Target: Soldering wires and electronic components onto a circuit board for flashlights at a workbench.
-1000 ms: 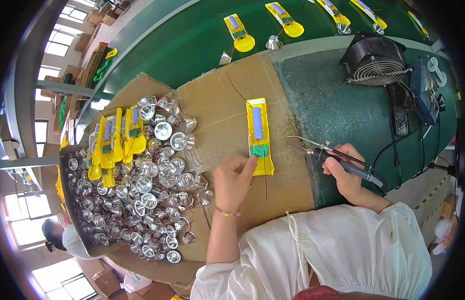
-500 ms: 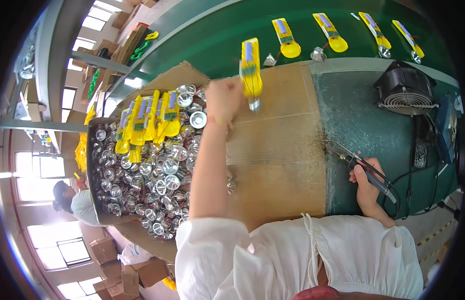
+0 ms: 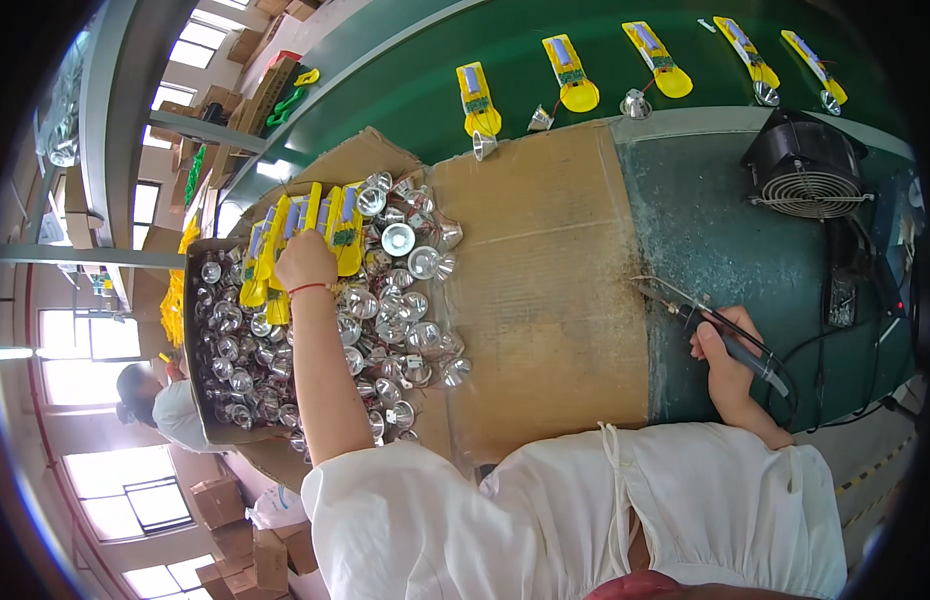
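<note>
My left hand is closed at a pile of yellow flashlight housings, its fingers on one upright housing; the fingertips are partly hidden. These housings hold blue-violet battery cells and green circuit boards. They lie on a heap of silvery reflectors in a cardboard box. On the right, my right hand grips a soldering iron, whose thin metal tip points left over the cardboard's edge. One housing with a reflector hanging at its near end lies beyond the cardboard sheet.
Several more yellow housings with reflectors stand in a row along the green surface. A black fan sits at the far right, with cables nearby. Another person is at the far left, beside a metal shelf frame.
My left hand has put down one housing at the row's left end and moved left to the pile in the box. The right hand with the soldering iron has hardly moved.
</note>
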The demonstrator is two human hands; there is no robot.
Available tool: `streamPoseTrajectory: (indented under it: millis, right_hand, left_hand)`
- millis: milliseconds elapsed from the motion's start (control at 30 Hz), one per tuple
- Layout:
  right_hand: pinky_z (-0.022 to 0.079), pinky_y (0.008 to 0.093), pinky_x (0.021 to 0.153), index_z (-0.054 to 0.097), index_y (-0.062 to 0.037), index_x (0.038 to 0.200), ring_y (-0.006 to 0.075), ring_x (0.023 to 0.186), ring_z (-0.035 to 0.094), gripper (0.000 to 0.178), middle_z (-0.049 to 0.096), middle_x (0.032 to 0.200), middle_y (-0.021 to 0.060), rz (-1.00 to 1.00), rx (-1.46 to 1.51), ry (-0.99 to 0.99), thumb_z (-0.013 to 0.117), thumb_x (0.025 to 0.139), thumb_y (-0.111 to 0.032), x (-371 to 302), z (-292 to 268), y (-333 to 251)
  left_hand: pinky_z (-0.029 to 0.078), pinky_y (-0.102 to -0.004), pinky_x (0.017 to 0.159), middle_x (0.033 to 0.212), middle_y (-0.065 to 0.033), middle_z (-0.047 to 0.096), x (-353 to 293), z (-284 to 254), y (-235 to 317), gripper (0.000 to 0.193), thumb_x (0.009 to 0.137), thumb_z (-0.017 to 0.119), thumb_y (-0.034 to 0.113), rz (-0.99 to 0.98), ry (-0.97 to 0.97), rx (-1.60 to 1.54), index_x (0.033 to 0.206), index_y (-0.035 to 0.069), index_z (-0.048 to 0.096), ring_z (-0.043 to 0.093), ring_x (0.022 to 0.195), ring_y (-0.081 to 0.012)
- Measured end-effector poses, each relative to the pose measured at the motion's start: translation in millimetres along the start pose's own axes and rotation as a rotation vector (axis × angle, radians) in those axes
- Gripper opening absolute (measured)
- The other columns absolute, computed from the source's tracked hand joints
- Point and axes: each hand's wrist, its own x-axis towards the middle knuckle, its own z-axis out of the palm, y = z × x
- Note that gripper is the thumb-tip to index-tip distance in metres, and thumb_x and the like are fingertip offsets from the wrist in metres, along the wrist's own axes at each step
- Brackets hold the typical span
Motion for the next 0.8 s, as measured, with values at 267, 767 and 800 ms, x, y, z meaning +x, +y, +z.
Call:
streamPoseTrajectory:
  millis: [267,767,800]
  right_hand:
    - [0.044,0.0206,0.051,0.054,-0.0004,0.086,0.0088,0.056,0.054,0.012,0.058,0.068,0.0066,-0.07,-0.029,0.019,0.061,0.081,-0.008,-4,1,-3]
    - [0.044,0.021,0.052,0.053,-0.0002,0.085,0.0089,0.056,0.053,0.012,0.058,0.068,0.0068,-0.075,-0.053,0.046,0.06,0.082,-0.009,-2,-4,-3]
    - [0.045,0.0211,0.052,0.053,-0.0004,0.085,0.009,0.057,0.054,0.012,0.058,0.068,0.0069,-0.073,-0.05,0.043,0.061,0.081,-0.009,-2,-4,-4]
  left_hand:
    - [0.046,-0.0315,0.055,0.063,-0.0103,0.063,-59,-14,-10,0.017,0.071,0.063,0.018,0.032,0.149,-0.84,0.072,0.002,0.066,0.061,0.059,-0.0196]
    - [0.048,-0.0354,0.059,0.069,-0.011,0.064,-107,-30,115,0.04,0.073,0.064,0.046,0.039,0.081,-0.972,0.069,0.006,0.066,0.062,0.066,-0.0259]
    - [0.049,-0.0356,0.062,0.075,-0.0106,0.064,-81,-29,119,0.04,0.073,0.064,0.047,0.023,0.134,-0.814,0.072,0.008,0.067,0.062,0.072,-0.0257]
